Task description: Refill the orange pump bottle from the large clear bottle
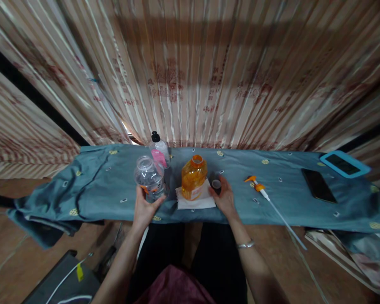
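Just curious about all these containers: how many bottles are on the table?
3: a clear bottle in the left hand, a black-capped bottle behind it, an orange bottle on the napkin. None seems hidden.

Both hands point(145, 207) point(224, 197) forward, fingers curled
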The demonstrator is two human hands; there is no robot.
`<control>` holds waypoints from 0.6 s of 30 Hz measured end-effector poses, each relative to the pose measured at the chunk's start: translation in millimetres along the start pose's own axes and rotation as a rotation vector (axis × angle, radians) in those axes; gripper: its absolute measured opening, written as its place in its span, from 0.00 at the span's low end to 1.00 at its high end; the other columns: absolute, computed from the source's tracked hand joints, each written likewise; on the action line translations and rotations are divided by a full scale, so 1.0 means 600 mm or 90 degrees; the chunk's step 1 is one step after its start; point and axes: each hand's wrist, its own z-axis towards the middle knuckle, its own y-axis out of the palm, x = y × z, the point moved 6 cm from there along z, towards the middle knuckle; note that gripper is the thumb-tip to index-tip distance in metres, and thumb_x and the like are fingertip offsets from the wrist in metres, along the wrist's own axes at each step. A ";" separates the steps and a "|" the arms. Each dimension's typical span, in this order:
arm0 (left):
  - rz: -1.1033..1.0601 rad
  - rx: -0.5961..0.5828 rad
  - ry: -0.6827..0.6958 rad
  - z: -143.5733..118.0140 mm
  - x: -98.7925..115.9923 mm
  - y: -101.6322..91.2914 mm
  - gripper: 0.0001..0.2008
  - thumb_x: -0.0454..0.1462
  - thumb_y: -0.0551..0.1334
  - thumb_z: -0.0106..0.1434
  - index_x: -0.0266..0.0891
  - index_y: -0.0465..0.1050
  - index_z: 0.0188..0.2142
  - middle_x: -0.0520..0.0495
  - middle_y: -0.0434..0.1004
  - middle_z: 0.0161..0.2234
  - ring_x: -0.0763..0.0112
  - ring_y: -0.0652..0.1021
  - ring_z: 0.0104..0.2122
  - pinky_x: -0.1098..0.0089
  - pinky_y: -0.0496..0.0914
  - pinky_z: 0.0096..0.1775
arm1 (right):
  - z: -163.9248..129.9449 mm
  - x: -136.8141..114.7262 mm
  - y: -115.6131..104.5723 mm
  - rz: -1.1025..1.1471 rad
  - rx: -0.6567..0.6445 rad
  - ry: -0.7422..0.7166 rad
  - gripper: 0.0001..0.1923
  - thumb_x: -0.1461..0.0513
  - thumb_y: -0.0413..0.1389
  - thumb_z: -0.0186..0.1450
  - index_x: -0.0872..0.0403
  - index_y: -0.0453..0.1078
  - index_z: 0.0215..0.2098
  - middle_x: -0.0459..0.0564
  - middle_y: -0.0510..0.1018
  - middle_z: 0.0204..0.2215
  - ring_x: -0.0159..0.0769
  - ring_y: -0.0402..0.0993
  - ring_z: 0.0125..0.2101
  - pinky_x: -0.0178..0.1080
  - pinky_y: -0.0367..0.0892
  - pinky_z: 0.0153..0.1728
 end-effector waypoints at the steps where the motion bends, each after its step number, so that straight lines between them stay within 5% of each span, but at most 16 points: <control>1: -0.012 0.004 -0.004 -0.012 -0.002 0.000 0.42 0.44 0.75 0.46 0.41 0.59 0.58 0.38 0.71 0.56 0.54 0.73 0.58 0.54 0.65 0.62 | -0.001 -0.001 0.000 -0.008 0.002 -0.011 0.44 0.45 0.52 0.62 0.74 0.61 0.62 0.70 0.67 0.59 0.60 0.61 0.60 0.57 0.57 0.62; 5: -0.013 0.041 -0.051 -0.080 -0.024 -0.014 0.42 0.43 0.74 0.48 0.45 0.58 0.60 0.36 0.64 0.63 0.52 0.66 0.65 0.50 0.58 0.66 | -0.003 -0.003 0.001 -0.028 0.002 -0.049 0.39 0.49 0.50 0.64 0.75 0.64 0.60 0.70 0.71 0.56 0.60 0.65 0.56 0.58 0.60 0.60; 10: 0.037 -0.040 -0.061 -0.145 -0.022 0.002 0.34 0.47 0.72 0.52 0.43 0.66 0.56 0.38 0.73 0.57 0.50 0.74 0.58 0.48 0.65 0.62 | -0.004 -0.004 0.002 -0.046 0.008 -0.077 0.33 0.54 0.49 0.65 0.75 0.68 0.56 0.71 0.74 0.52 0.60 0.67 0.52 0.59 0.62 0.57; 13: 0.021 -0.089 -0.023 -0.145 0.007 0.041 0.33 0.46 0.71 0.55 0.43 0.65 0.58 0.38 0.72 0.59 0.50 0.72 0.60 0.48 0.63 0.63 | -0.004 -0.005 0.002 -0.053 0.013 -0.085 0.31 0.55 0.48 0.66 0.74 0.70 0.54 0.70 0.75 0.51 0.60 0.68 0.50 0.58 0.64 0.55; 18: 0.013 -0.105 0.057 -0.094 0.059 0.116 0.46 0.44 0.73 0.54 0.43 0.52 0.67 0.35 0.57 0.68 0.48 0.61 0.67 0.46 0.55 0.67 | -0.005 0.000 0.004 -0.063 0.035 -0.078 0.32 0.54 0.48 0.65 0.75 0.70 0.53 0.71 0.75 0.50 0.60 0.68 0.50 0.59 0.65 0.53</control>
